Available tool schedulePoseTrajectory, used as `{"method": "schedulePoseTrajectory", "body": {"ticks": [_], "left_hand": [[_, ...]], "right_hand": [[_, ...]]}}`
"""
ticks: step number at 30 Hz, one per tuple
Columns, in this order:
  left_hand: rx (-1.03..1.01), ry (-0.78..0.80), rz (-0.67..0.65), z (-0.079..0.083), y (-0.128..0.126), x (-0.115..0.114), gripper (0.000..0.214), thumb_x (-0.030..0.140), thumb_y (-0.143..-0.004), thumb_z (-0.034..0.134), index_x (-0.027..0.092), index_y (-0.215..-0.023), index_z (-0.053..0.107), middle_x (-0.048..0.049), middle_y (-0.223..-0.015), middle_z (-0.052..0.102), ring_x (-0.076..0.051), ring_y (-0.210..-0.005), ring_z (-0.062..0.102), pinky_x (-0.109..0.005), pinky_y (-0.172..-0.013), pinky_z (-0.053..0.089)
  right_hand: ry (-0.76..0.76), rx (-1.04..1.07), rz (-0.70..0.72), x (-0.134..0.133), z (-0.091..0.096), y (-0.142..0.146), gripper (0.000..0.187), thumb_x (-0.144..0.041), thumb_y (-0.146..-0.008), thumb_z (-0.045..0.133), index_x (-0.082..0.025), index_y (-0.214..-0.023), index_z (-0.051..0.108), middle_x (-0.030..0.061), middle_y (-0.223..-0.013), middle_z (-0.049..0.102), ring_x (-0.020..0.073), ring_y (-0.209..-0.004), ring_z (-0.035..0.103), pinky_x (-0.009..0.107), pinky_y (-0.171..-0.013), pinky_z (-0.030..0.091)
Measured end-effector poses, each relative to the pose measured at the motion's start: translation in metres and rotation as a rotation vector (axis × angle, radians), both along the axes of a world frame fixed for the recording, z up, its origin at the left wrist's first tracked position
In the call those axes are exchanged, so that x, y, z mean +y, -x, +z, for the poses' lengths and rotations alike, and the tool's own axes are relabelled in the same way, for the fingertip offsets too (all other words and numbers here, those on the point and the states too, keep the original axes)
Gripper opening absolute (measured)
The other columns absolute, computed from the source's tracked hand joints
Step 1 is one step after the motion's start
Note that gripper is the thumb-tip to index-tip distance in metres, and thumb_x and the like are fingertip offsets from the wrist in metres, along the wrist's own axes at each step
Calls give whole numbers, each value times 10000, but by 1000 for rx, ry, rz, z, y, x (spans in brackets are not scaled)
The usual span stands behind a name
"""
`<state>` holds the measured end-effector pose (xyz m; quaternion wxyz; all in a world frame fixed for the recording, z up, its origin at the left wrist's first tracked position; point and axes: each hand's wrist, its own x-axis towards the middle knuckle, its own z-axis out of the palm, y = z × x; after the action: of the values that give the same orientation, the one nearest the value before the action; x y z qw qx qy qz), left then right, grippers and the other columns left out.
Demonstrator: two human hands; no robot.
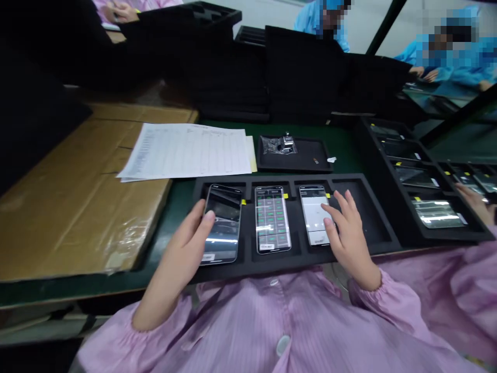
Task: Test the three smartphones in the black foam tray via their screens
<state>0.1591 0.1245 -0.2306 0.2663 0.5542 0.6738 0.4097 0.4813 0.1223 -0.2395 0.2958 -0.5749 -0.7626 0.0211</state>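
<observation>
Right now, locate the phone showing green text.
In the head view, the green-text phone lies in the black tray, between the dark-screened phone by the left hand and the white-screened phone by the right hand.

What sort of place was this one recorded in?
Most likely an electronics factory or workshop: phones lie in a black compartmented tray, printed sheets lie beyond it, and several people wear pink clothing or blue clothing.
</observation>
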Motion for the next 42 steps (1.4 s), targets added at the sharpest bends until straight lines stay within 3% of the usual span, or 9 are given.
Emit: {"method": "schedulePoseTrajectory", "body": {"ticks": [3, 6, 10, 15, 20, 25, 31, 36, 42], "left_hand": [[185, -80, -7, 14, -15, -6, 675, 570, -941, 473, 204, -1507, 432, -118, -1581, 402, -335, -1481, 332, -543, -1227, 281], [294, -183, -161, 22, -32, -12, 521, 458, -985, 448, 256, -1464, 473, -78, -1563, 437, -303, -1470, 362, -527, -1208, 327], [394, -362, -309, 20, -43, -15, 382, 311, -981, 478, 282, -1351, 569, -50, -1436, 576, -284, -1318, 547, -491, -1124, 437], [527, -564, -495, 11, -41, -13, 385, 179, -914, 517, 193, -1290, 599, -136, -1330, 630, -326, -1199, 593, -510, -1039, 460], [579, -573, -724, 8, -45, -10, 334, 141, -879, 515, 125, -1188, 642, -197, -1356, 583, -361, -1231, 531, -529, -981, 475], [564, -534, -777, 6, -55, -12, 347, 160, -882, 485, 135, -1169, 677, -188, -1421, 541, -360, -1300, 478, -542, -1008, 458], [619, -381, -911, 5, -66, -16, 372, 257, -907, 510, 178, -1231, 673, -187, -1557, 399, -390, -1430, 351, -580, -1022, 452], [565, -478, -777, 11, -52, -16, 481, 240, -901, 474, 162, -1368, 560, -142, -1642, 260, -363, -1486, 266, -582, -1137, 346], [586, -542, -514, 24, -20, -19, 616, 229, -876, 484, 313, -1485, 458, 15, -1663, 233, -376, -1479, 283, -644, -1149, 312]], "right_hand": [[45, -54, -29, -1, -2, -21, 378, -311, -1051, 358, -154, -1256, 635, 167, -1581, 350, 375, -1521, 147, 669, -1167, 248], [72, -78, 0, -2, -4, -31, 365, -296, -1051, 368, -160, -1211, 667, 158, -1579, 364, 376, -1520, 153, 673, -1174, 227], [-74, 125, -8, -10, -6, -41, 316, -280, -1025, 417, -191, -1249, 622, 150, -1465, 521, 353, -1467, 324, 653, -1139, 327], [-201, 295, 143, -30, -10, -52, 301, -167, -959, 456, -226, -1229, 577, 64, -1027, 757, 298, -1205, 630, 607, -1123, 373], [-196, 227, 261, -39, -19, -55, 223, -162, -920, 454, -220, -1094, 582, 59, -1026, 767, 298, -1175, 655, 569, -1090, 400], [-160, 148, 308, -40, -21, -58, 212, -149, -906, 461, -195, -1067, 591, 68, -1028, 766, 292, -1205, 638, 546, -1138, 343], [-278, 271, 324, -39, -20, -56, 240, -122, -874, 458, -167, -1053, 610, 91, -1021, 767, 296, -1208, 635, 516, -1117, 378], [-306, 325, 305, -35, -21, -49, 244, -144, -889, 466, -172, -1065, 633, 80, -1034, 766, 311, -1186, 646, 536, -1108, 392], [-308, 371, 258, -30, -21, -46, 280, -169, -913, 466, -187, -1125, 649, 73, -1046, 762, 329, -1189, 638, 591, -1094, 401]]}}
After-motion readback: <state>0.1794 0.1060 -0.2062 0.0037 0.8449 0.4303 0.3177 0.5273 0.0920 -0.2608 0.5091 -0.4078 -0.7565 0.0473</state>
